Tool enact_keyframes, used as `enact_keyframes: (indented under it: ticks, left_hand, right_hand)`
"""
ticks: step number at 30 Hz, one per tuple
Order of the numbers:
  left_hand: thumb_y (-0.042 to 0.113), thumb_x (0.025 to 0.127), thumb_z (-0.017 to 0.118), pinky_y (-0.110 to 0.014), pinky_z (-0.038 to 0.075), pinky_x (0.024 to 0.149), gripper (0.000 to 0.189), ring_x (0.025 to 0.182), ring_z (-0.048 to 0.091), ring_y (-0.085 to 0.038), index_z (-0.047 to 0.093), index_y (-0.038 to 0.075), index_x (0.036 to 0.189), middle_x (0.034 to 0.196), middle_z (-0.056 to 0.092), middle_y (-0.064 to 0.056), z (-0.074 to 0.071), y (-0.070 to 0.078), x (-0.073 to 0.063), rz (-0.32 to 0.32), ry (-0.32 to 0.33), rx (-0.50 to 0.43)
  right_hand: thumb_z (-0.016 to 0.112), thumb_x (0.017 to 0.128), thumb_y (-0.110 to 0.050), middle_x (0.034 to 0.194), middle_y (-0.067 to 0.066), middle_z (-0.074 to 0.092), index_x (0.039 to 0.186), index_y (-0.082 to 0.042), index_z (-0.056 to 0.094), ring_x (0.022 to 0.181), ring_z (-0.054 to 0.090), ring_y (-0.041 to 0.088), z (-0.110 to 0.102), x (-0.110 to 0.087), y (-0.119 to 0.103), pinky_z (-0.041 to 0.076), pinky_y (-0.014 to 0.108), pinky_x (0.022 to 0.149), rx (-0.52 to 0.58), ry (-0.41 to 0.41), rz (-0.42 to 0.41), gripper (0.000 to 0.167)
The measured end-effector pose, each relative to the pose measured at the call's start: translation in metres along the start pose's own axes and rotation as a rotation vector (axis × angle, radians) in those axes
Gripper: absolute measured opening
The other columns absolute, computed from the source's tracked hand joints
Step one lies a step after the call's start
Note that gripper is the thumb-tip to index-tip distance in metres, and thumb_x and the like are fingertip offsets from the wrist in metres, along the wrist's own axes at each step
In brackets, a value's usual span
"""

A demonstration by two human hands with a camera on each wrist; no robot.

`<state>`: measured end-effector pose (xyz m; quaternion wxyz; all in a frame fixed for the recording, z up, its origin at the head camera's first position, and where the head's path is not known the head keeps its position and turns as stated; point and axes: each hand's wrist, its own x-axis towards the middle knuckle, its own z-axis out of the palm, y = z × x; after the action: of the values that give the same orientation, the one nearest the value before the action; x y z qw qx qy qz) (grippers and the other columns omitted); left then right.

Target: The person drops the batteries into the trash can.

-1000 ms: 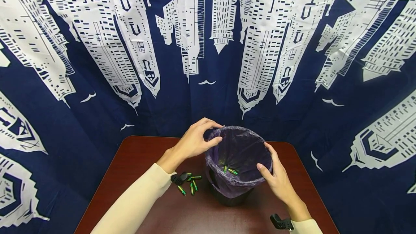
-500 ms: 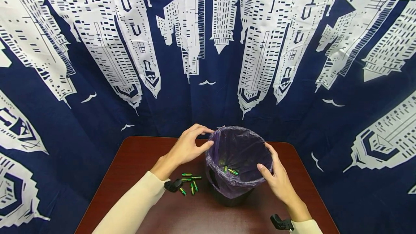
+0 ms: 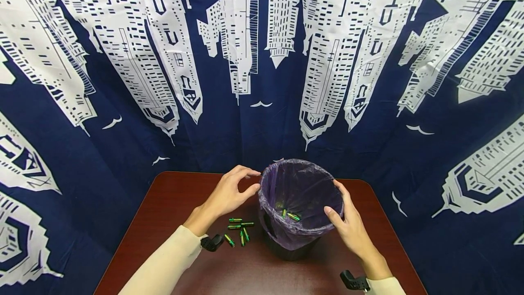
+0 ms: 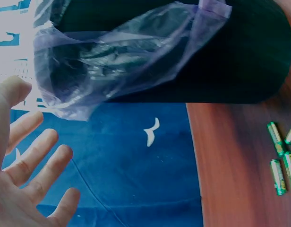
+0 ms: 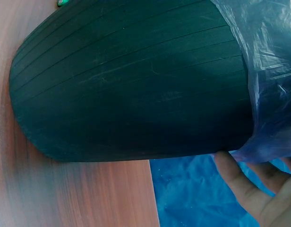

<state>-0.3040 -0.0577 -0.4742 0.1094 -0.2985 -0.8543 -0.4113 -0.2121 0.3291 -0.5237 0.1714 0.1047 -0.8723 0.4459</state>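
Note:
A dark trash can (image 3: 289, 253) stands on the table, lined with a thin purple trash bag (image 3: 311, 181) folded over its rim. Two green-and-yellow batteries (image 3: 293, 216) lie inside it. My right hand (image 3: 351, 224) holds the can's right rim, thumb over the inner side and fingers outside; the right wrist view shows fingertips (image 5: 226, 163) against the can's side and bag. My left hand (image 3: 229, 192), thumb and fingers spread with nothing in them, is just left of the rim. In the left wrist view, the left fingers (image 4: 39, 165) are apart from the bag.
Several green-and-yellow batteries (image 3: 241, 232) lie loose on the reddish-brown table (image 3: 172, 204), left of the can. A navy curtain (image 3: 254, 135) with white skyline prints hangs behind the table and on both sides.
My left hand has drawn back left and down from the can's rim, uncovering more of the loose batteries. The right hand and the can have stayed in place.

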Motion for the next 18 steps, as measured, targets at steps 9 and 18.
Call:
enact_keyframes:
  ticks: [9, 18]
  left_hand:
    - [0.026, 0.108, 0.085, -0.056, 0.062, 0.118, 0.037, 0.135, 0.075, -0.031, 0.08, 0.018, 0.144, 0.142, 0.078, -0.006, 0.007, -0.019, -0.012, -0.027, 0.019, 0.042]
    - [0.026, 0.108, 0.084, -0.06, 0.06, 0.121, 0.038, 0.14, 0.074, -0.034, 0.08, 0.014, 0.144, 0.142, 0.079, -0.008, 0.012, -0.038, -0.028, -0.082, -0.001, 0.043]
  right_hand:
    - [0.07, 0.11, -0.02, 0.19, 0.022, 0.034, 0.185, -0.019, 0.027, 0.168, 0.04, 0.056, -0.001, 0.001, 0.0, 0.031, 0.093, 0.127, 0.021, 0.008, -0.019, 0.086]
    - [0.069, 0.111, -0.02, 0.19, 0.019, 0.035, 0.185, -0.02, 0.027, 0.168, 0.042, 0.052, 0.0, 0.001, 0.0, 0.035, 0.082, 0.134, -0.005, 0.007, -0.006, 0.085]
